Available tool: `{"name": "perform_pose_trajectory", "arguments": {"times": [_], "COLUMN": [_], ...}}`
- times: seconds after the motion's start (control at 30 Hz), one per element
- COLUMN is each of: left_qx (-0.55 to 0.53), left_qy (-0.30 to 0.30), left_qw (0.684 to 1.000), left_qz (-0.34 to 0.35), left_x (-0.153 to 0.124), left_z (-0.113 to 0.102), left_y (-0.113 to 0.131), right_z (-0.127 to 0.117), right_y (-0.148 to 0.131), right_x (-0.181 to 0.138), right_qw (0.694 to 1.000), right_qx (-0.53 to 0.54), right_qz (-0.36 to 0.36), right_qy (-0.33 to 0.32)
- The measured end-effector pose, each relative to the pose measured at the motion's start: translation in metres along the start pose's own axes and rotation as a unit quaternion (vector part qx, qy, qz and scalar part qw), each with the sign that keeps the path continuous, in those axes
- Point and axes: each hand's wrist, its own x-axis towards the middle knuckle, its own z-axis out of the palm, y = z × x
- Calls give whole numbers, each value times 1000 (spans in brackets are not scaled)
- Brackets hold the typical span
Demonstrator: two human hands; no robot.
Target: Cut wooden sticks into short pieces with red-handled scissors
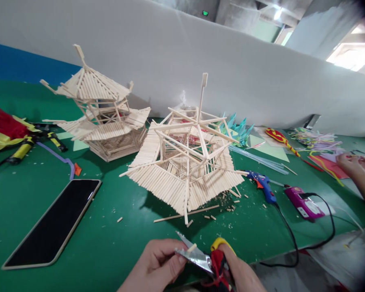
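My right hand (pixel 241 269) is closed round a pair of scissors (pixel 202 261) with a yellow and red handle. Their blades stand apart, and a short wooden stick (pixel 192 247) lies between them. My left hand (pixel 158 261) pinches at the blade tips, its thumb and forefinger closed on the stick, whose other end the fingers hide. Just beyond my hands stands a half-covered pavilion model (pixel 182 182) of thin wooden sticks, its upper roof a bare frame. A loose long stick (pixel 197 212) and several cut bits (pixel 213 217) lie in front of it.
A second stick pavilion (pixel 97 87) stands at the back left. A phone (pixel 53 227) lies at left on the green table (pixel 124 247). To the right are a blue glue gun (pixel 263 186), a purple power strip (pixel 304 204) with cables, and another person's hand (pixel 351 164).
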Motion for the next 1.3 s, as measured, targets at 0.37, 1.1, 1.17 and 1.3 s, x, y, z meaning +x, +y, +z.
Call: {"name": "perform_pose_trajectory", "arguments": {"times": [0.37, 1.1, 1.17, 1.3], "left_qx": [20, 248, 274, 311], "left_qy": [17, 37, 30, 15], "left_qw": [999, 957, 947, 930], "left_qz": [26, 144, 166, 197], "left_x": [4, 5, 4, 2], "left_z": [-3, -4, -3, -3], "left_y": [-9, -16, -19, -23], "right_z": [-3, -1, 2, 6], "right_y": [0, 11, 15, 22], "right_x": [2, 0, 0, -2], "right_qw": [1000, 998, 998, 994], "right_qx": [-3, -5, 1, 33], "right_qz": [-25, -54, -57, -95], "right_qy": [-9, -23, -29, -39]}}
